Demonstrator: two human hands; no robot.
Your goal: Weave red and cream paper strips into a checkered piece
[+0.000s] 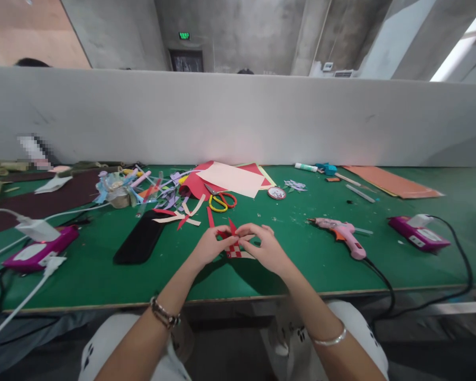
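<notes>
Your left hand [211,246] and right hand [267,251] pinch one checkered paper weave [234,251], nearer you than one pair of scissors [224,199]; right of those, one glue gun [344,233]; flanking them, two power strips [412,236]

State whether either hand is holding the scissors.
No, the scissors lie apart, beyond the left hand and right hand, which hold woven paper.

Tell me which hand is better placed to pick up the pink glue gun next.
Probably the right hand: the pink glue gun lies to its right. The left hand is farther off, and both are at the woven paper.
</notes>
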